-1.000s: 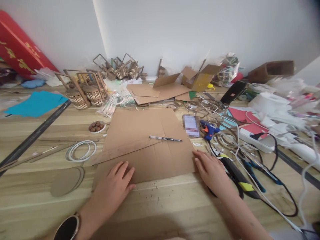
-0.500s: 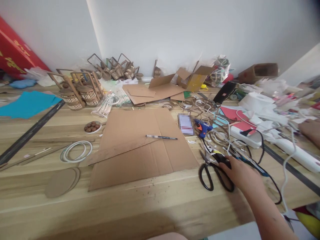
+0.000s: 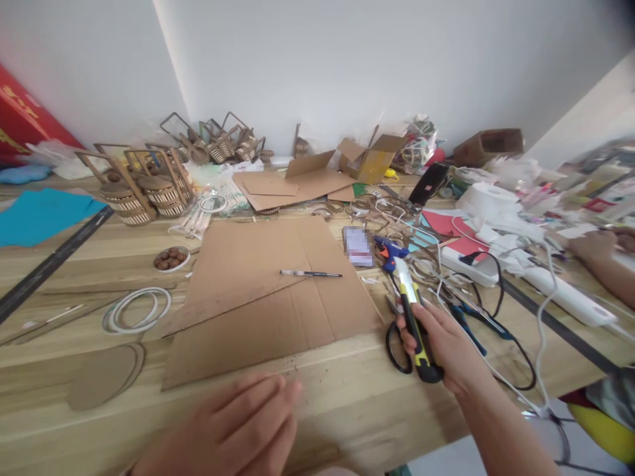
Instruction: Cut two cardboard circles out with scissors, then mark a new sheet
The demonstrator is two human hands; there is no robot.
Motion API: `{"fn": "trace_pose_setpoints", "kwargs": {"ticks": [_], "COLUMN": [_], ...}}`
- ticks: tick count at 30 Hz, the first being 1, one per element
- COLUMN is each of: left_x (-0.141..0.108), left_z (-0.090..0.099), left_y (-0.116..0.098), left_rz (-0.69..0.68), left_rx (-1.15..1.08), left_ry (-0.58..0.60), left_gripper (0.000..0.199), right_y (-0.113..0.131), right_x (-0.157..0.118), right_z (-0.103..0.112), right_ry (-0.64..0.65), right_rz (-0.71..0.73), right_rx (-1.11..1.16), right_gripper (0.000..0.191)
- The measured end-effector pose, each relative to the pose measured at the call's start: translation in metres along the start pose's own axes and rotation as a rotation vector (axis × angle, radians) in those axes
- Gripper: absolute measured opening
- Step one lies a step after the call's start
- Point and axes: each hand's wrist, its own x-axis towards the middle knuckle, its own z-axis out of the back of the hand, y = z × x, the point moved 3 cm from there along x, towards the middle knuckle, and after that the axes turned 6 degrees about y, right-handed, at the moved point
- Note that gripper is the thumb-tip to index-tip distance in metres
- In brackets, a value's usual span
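Note:
My right hand (image 3: 444, 340) is wrapped round a yellow and black utility knife (image 3: 413, 317), its blade end pointing away from me. Beneath it lie black-handled scissors (image 3: 398, 347), partly hidden by the hand. My left hand (image 3: 238, 423) is over the table's front edge, a bit blurred, its fingers curled together; whether anything is inside cannot be seen. In front of both hands a large cardboard sheet (image 3: 278, 317) lies flat, with a loose cardboard strip and a pen (image 3: 311, 273) on it. A blue glue gun (image 3: 391, 251) rests beyond the knife.
On the left are round cardboard pieces (image 3: 106, 377), white rings (image 3: 136, 311) and a bowl of brown balls (image 3: 171, 258). Small baskets (image 3: 126, 201) stand behind. Cables, pliers (image 3: 469, 324) and a power strip (image 3: 570, 295) fill the right. Another person's hands (image 3: 595, 248) are at far right.
My right hand has lifted the utility knife from beside the scissors. My left hand has come into view at the bottom. The view has shifted slightly to the right.

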Motion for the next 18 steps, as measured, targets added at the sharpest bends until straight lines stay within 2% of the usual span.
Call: {"fn": "trace_pose_setpoints", "kwargs": {"ticks": [5, 10, 13, 18], "left_x": [0.004, -0.004, -0.008, -0.023], "left_z": [-0.018, -0.036, -0.042, -0.059], "left_y": [0.019, 0.029, 0.037, 0.053], "left_rz": [0.115, 0.196, 0.254, 0.332], "left_rx": [0.027, 0.036, 0.033, 0.056], "left_ry": [-0.018, 0.045, 0.122, 0.336], "left_gripper": [0.027, 0.028, 0.030, 0.031], "right_y": [-0.005, -0.007, -0.010, -0.014], "right_x": [-0.013, -0.022, -0.024, -0.021], "right_z": [-0.035, -0.045, -0.045, -0.042], "right_ry": [0.175, 0.308, 0.382, 0.434], "right_rz": [-0.009, -0.022, -0.028, -0.021], "right_rx": [0.222, 0.326, 0.327, 0.194], "right_gripper": [0.044, 0.040, 0.037, 0.036]}}
